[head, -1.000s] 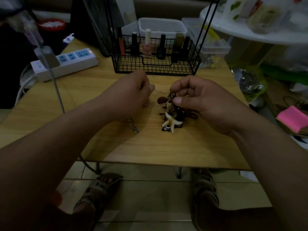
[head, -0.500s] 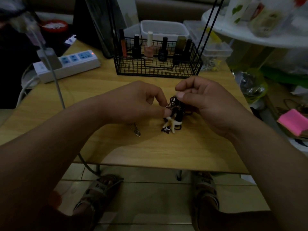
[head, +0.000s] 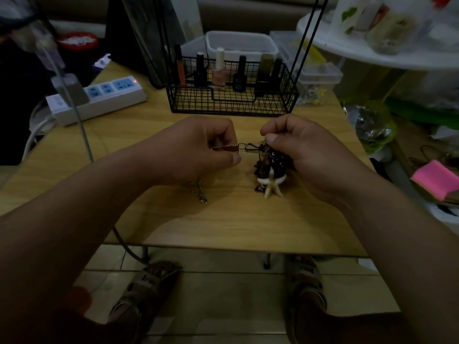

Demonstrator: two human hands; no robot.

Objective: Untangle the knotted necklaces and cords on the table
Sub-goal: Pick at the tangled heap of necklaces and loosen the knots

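While my left hand [head: 198, 150] pinches a thin chain [head: 224, 147] and my right hand [head: 300, 145] curls round the dark knotted bundle [head: 272, 165], I see both over the desk [head: 223, 219], near the wire basket [head: 231, 103].

A dark knotted bundle of cords [head: 272, 165] with a pale starfish pendant [head: 269, 186] hangs at frame centre, a thin chain [head: 229, 147] stretched taut leftward from it, the chain's clasp end [head: 200, 194] lying lower left.
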